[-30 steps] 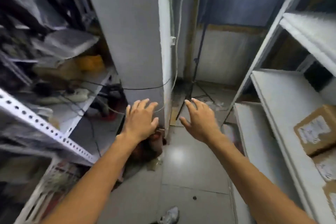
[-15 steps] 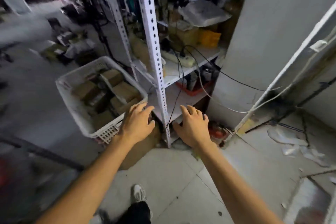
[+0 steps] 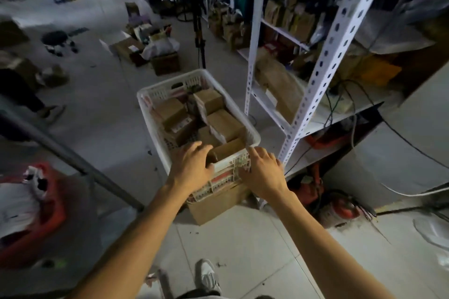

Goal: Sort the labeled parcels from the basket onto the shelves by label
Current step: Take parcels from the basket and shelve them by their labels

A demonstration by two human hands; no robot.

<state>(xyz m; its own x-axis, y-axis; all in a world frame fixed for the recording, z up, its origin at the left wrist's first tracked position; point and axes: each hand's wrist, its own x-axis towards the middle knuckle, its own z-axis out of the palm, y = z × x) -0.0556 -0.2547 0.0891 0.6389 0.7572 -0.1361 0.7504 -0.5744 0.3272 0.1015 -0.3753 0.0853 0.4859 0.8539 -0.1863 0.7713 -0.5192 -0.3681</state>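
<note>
A white plastic basket (image 3: 148, 126) stands in the middle of the view, on top of a cardboard box (image 3: 218, 204). Several brown cardboard parcels (image 3: 222, 122) with white labels fill it. The nearest parcel (image 3: 229, 149) lies against the basket's near rim. My left hand (image 3: 192, 168) reaches over the near rim with its fingers spread, its thumb beside that parcel. At the basket's near right corner my right hand (image 3: 263, 172) hovers with straight fingers. Neither hand holds anything.
A white perforated shelf upright (image 3: 323, 56) rises just right of the basket, with cluttered shelves and cables behind it. A grey pole (image 3: 73, 155) slants across the left floor above a red crate (image 3: 36, 216). Boxes (image 3: 165, 63) lie on the floor farther back.
The view has swung left from the white parcel shelves to the basket. Both hands have come down to the basket's near rim, still holding nothing.
</note>
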